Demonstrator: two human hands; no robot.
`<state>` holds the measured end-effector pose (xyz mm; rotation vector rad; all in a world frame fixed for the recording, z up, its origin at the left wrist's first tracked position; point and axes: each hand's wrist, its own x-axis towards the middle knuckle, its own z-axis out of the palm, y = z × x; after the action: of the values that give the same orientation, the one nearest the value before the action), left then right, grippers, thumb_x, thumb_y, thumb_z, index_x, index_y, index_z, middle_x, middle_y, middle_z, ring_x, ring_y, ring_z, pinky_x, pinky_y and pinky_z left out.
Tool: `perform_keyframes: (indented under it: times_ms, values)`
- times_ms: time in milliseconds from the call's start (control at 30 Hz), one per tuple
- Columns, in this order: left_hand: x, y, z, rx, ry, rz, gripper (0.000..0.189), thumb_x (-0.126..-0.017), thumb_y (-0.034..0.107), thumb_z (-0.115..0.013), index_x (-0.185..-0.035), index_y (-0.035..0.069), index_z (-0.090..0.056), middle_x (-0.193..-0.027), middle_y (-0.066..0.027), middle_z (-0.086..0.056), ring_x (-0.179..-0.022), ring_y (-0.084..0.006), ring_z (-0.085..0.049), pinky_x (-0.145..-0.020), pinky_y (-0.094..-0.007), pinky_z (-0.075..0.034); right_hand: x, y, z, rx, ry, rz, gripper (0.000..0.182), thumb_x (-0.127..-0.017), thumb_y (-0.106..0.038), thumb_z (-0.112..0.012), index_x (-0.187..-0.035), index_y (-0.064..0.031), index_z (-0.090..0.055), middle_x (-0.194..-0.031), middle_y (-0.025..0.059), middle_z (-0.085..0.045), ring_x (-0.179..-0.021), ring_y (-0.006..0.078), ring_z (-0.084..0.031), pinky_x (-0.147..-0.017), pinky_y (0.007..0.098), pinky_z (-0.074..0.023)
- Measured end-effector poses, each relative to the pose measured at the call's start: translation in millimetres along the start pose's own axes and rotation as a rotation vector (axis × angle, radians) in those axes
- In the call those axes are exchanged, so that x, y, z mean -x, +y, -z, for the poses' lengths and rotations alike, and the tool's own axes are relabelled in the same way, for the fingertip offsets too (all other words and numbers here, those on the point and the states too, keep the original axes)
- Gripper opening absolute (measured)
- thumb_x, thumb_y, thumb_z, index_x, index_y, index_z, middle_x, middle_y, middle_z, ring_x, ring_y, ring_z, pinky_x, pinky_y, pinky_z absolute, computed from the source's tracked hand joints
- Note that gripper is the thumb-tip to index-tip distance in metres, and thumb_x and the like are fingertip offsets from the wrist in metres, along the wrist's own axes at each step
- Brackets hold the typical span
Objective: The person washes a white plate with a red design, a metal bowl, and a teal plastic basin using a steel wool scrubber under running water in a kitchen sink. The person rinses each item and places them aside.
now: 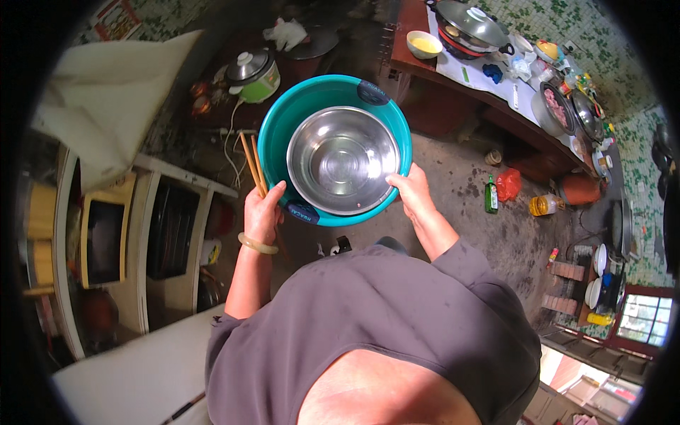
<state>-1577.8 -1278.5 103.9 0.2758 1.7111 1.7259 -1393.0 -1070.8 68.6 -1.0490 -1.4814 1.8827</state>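
Note:
A teal plastic basin (276,117) is held up in front of me, with a stainless steel bowl (340,159) lying inside it toward its right side. My left hand (263,210) grips the basin's lower left rim and also holds a pair of wooden chopsticks (254,164) that point up along the outside. A bangle circles that wrist. On the lower right, my right hand (411,188) grips the basin's rim, its thumb over the steel bowl's edge. The bowl's inside is shiny; a tiny pinkish speck sits near its lower rim.
A green rice cooker (255,77) stands beyond the basin at the left. The long counter (478,87) at right holds a lidded pan (473,24), a yellow-filled bowl (424,45) and a pot of meat (552,109). A green bottle (491,196) and oil jug (544,204) stand on the floor.

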Motion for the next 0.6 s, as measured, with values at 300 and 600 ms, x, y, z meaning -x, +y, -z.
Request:
perform_keyframes:
  times_ms: [300,600]
  values:
    - [-133,30,-19,0.109,-0.15,-0.04,0.039,-0.09,0.048,-0.044,-0.077,0.011,-0.047,-0.052,0.0028,-0.039,-0.036,-0.0049,-0.028,-0.036,-0.0205,-0.029,-111,-23,1,-0.116,0.137,0.001,0.026,-0.066,0.004,-0.053,-0.092,0.0021,-0.056,-0.082,0.0075,-0.06,-0.072,0.0159,-0.057,-0.066,0.0274,-0.0454]
    - [-261,91,-74,0.176,-0.067,-0.191,0.037,-0.093,0.044,-0.037,-0.076,0.012,-0.045,-0.058,0.0013,-0.039,-0.038,-0.0061,-0.026,-0.037,-0.0214,-0.023,-233,-68,12,-0.168,0.101,0.015,0.024,-0.066,0.005,-0.053,-0.089,0.0015,-0.057,-0.078,0.0048,-0.058,-0.068,0.0136,-0.054,-0.06,0.0256,-0.0435]
